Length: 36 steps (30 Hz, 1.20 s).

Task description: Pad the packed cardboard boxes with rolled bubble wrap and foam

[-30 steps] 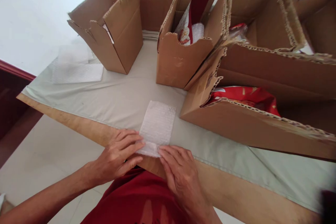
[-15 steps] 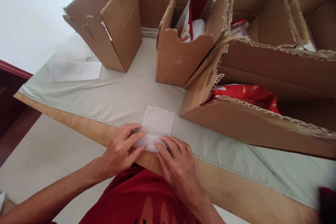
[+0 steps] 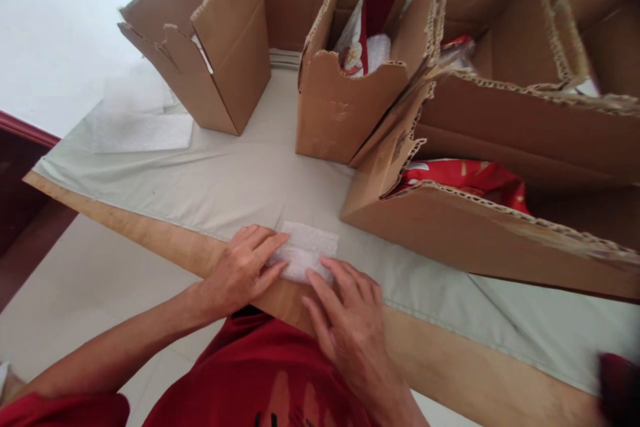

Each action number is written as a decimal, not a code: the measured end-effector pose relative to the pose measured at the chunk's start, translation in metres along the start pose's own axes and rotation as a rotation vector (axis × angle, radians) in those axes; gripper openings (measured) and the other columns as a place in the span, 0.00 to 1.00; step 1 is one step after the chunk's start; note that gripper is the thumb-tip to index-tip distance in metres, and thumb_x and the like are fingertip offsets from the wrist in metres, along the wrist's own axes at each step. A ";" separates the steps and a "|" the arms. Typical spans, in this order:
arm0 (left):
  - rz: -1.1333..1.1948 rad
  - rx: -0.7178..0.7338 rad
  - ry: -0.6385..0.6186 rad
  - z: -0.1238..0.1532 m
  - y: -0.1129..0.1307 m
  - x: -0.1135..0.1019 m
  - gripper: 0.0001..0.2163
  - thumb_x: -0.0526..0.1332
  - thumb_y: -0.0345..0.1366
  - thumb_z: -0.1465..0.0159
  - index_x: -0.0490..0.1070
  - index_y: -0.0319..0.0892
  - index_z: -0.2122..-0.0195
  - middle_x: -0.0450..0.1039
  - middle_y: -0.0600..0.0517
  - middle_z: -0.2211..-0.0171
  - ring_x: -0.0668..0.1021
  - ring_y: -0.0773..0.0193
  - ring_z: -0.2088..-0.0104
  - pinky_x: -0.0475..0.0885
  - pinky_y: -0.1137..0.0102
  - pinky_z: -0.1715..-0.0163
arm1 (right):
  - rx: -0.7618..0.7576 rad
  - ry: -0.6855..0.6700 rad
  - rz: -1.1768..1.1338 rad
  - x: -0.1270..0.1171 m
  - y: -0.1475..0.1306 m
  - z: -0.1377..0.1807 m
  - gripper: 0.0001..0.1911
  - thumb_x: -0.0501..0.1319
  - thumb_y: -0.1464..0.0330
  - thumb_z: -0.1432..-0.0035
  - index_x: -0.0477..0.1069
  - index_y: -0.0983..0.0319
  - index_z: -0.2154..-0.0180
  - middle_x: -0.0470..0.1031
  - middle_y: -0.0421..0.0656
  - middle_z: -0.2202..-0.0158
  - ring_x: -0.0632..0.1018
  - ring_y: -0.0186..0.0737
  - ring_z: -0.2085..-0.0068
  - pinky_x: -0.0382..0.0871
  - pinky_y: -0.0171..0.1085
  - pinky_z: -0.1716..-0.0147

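A small white piece of bubble wrap (image 3: 307, 252) lies on the pale green cloth (image 3: 225, 180) at the near edge of the wooden table (image 3: 450, 360). It is partly rolled up from the near end. My left hand (image 3: 245, 270) presses on its left side with fingers stretched flat. On its right near corner rests my right hand (image 3: 345, 317), fingers also stretched and pressing down. Both hands touch the wrap.
Several open cardboard boxes stand behind: one at back left (image 3: 220, 47), one in the middle (image 3: 345, 107) with a red and white packet, a large one at right (image 3: 480, 227) holding a red bag (image 3: 465, 180). White sheets (image 3: 143, 127) lie at far left.
The bubble wrap has been rolled up from its near end and now shows much shorter. Both hands have moved forward over it.
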<state>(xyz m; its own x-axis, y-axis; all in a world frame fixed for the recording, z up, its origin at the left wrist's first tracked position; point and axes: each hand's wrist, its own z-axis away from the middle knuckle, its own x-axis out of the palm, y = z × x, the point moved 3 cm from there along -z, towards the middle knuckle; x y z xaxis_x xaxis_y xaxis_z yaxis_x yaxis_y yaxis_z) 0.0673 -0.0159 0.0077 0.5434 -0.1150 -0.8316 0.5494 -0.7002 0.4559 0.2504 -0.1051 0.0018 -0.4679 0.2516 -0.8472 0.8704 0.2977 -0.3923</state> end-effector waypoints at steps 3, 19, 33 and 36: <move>0.019 -0.099 0.105 0.005 0.002 -0.008 0.13 0.62 0.32 0.31 0.71 0.38 0.46 0.77 0.40 0.57 0.79 0.53 0.57 0.78 0.56 0.56 | -0.029 -0.003 -0.013 0.006 0.004 -0.012 0.12 0.56 0.74 0.31 0.73 0.61 0.49 0.80 0.48 0.50 0.77 0.50 0.49 0.66 0.49 0.51; 1.398 -0.852 0.033 0.019 0.032 0.027 0.25 0.74 0.41 0.40 0.74 0.48 0.42 0.80 0.48 0.47 0.80 0.58 0.47 0.74 0.69 0.46 | 0.154 0.120 -0.446 -0.018 0.007 0.001 0.14 0.56 0.75 0.32 0.72 0.58 0.48 0.81 0.43 0.58 0.80 0.40 0.59 0.73 0.42 0.58; 1.351 -0.699 -0.116 0.000 0.064 0.030 0.17 0.72 0.52 0.41 0.75 0.45 0.64 0.78 0.51 0.61 0.78 0.63 0.62 0.72 0.74 0.62 | 0.427 -0.073 -0.770 -0.064 0.034 0.025 0.09 0.61 0.64 0.35 0.78 0.56 0.55 0.81 0.40 0.63 0.82 0.38 0.63 0.76 0.32 0.61; 1.234 -0.544 -0.158 -0.004 0.068 0.027 0.21 0.70 0.55 0.40 0.77 0.48 0.54 0.80 0.48 0.57 0.80 0.57 0.58 0.75 0.69 0.58 | 0.392 0.004 -0.541 -0.123 0.053 0.032 0.09 0.63 0.61 0.35 0.79 0.52 0.56 0.83 0.40 0.62 0.83 0.41 0.64 0.77 0.33 0.65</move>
<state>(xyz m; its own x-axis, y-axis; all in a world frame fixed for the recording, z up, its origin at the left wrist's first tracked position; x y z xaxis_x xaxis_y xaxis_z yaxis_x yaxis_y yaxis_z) 0.1218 -0.0634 0.0175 0.8017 -0.5647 0.1959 -0.0394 0.2771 0.9600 0.3588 -0.1497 0.0744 -0.8539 0.1646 -0.4937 0.5041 0.0259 -0.8632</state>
